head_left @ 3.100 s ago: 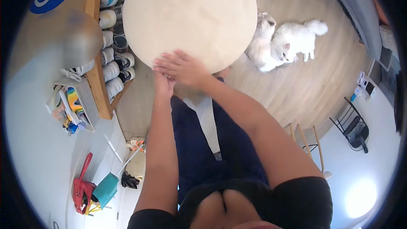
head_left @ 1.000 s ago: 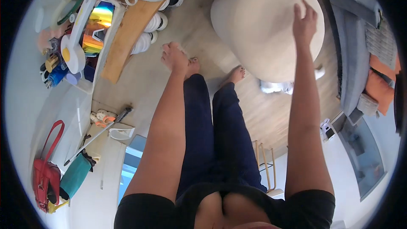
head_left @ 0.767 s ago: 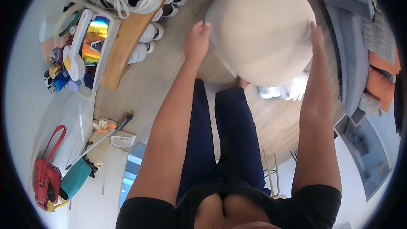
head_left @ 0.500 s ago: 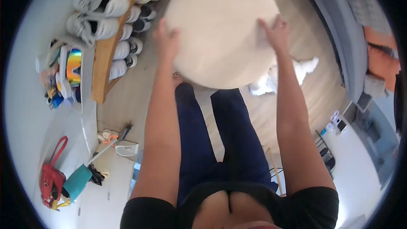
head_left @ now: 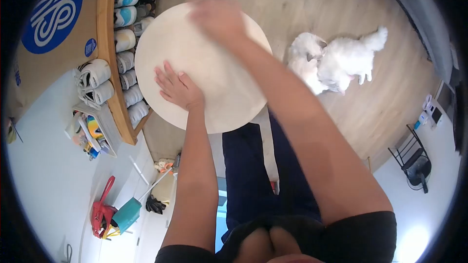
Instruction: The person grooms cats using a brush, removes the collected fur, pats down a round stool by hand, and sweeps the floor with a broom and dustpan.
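A round cream-coloured top [head_left: 219,87], smooth and pale, lies below me in front of my legs. My left hand [head_left: 179,86] rests on its left part, palm down with the fingers spread. Over the far edge of the round top is my right hand [head_left: 217,19], smeared by motion, so its fingers cannot be made out. Whether it touches the surface is unclear.
Two white cats [head_left: 346,61] lie on the wooden floor [head_left: 317,14] at the right. A wooden shoe rack [head_left: 108,44] with several shoes stands at the left, beside a cardboard box [head_left: 87,0]. A black chair [head_left: 414,163] is far right.
My hands have gone from the two sides of the round top to its left part and far edge. The round top now sits further left and lower in view, and the view has shifted.
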A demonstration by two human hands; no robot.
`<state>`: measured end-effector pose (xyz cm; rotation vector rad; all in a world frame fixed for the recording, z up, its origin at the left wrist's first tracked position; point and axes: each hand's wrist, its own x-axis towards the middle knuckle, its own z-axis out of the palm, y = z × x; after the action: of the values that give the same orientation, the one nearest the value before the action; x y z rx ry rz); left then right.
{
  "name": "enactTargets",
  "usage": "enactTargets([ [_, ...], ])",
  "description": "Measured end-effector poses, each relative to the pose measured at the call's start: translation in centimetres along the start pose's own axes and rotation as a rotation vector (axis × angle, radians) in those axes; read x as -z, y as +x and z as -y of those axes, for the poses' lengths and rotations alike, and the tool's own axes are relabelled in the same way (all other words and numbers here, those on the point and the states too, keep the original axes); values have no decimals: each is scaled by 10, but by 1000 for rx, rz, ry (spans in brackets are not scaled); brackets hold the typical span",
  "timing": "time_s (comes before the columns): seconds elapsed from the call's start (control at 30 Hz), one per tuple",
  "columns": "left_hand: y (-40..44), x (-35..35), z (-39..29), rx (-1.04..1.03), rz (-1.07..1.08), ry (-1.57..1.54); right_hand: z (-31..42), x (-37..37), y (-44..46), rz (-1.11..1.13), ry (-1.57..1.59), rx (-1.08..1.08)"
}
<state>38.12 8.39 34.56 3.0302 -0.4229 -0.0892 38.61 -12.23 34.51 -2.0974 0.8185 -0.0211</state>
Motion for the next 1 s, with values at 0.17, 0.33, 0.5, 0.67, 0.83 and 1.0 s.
enactTargets([
  [0.17, 6, -4, -2, -8, -30, 50, -169, 40, -5, 128, -115, -377],
  [0.33, 2, -3, -3, -6, -35, -23, -56, 24, 40, 222, 441, -151],
  [0.5, 3, -4, -1, -5, -27, -17, -50, -10, 80, 331, 458, -219],
  [0.67, 2, -6, 0, -21, -12, -20, -145, 6, 52, 51, 15, -585],
  [0.83, 2, -5, -5, 7, -22, 44, -147, -1, 30, 112, 324, -47],
  [1.0, 4, -10, 3, -48, -35, 54, -75, -2, 55, 536, 875, 269],
])
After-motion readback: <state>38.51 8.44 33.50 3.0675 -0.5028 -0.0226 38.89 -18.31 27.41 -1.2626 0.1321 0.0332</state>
